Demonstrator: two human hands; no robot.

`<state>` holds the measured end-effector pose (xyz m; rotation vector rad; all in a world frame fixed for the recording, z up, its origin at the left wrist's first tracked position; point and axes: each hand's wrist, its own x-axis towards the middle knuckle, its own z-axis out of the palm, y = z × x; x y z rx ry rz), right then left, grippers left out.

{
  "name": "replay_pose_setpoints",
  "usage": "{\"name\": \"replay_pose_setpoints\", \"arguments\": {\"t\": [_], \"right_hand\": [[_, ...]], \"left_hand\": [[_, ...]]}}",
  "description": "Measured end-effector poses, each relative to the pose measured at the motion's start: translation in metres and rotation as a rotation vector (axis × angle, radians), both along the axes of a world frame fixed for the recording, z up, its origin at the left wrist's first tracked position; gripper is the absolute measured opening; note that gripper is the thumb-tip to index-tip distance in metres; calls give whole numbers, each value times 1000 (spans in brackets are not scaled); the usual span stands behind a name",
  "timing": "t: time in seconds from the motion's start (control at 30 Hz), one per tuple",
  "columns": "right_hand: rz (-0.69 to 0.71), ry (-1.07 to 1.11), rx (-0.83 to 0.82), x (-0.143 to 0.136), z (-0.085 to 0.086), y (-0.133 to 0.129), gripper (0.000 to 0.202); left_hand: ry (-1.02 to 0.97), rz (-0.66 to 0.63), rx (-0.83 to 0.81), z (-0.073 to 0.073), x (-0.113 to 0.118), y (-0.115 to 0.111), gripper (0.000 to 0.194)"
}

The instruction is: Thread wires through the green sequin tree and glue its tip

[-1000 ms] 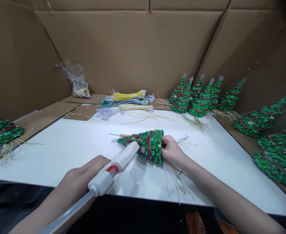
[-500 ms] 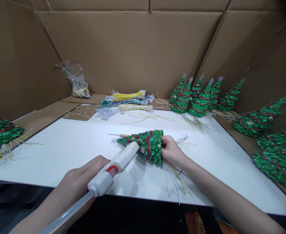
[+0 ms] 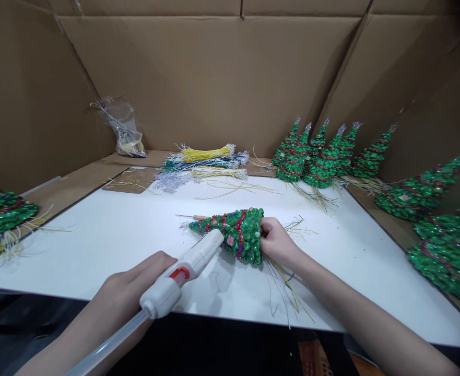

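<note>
My left hand [image 3: 145, 271] is wrapped round a white hot glue gun [image 3: 192, 266], a clear glue stick [image 3: 112, 339] running out of its back end. The gun's front end is over the side of a small green Christmas tree [image 3: 243, 237] with red garland, which lies on its side with its star tip to the left; the nozzle tip is hard to make out. At the tree's base, my right hand [image 3: 276, 241] grips the rim, some fingertips hidden inside. White and yellow wires [image 3: 286, 292] trail out below that hand. Behind the tree lies an awl [image 3: 194, 216] with a wooden handle.
Bundles of yellow, white and green wires [image 3: 206, 159] lie at the back beside clear plastic stars [image 3: 169, 183]. Several finished-looking trees [image 3: 319, 162] stand at back right, more along the right edge, and one tree [image 3: 4, 209] lies left. Cardboard walls [image 3: 210, 78] surround the white board [image 3: 96, 250].
Almost nothing differs. The glue gun has shifted very slightly down and left against the tree, and my right hand keeps its hold at the base.
</note>
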<state>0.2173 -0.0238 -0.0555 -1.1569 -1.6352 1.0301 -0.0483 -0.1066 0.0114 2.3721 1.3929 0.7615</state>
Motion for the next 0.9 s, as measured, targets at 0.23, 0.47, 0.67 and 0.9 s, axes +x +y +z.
{"name": "replay_pose_setpoints", "arguments": {"t": [0.23, 0.47, 0.67, 0.9], "right_hand": [[-8, -12, -6, 0, 1, 0, 17], [-10, -13, -22, -1, 1, -1, 17], [-20, -20, -2, -2, 1, -1, 19], [-14, -21, 1, -1, 2, -1, 19]], "left_hand": [[26, -132, 99, -4, -9, 9, 14], [65, -193, 97, -7, -16, 17, 14], [79, -192, 36, -9, -18, 17, 12], [29, -132, -16, -8, -15, 12, 14]]}}
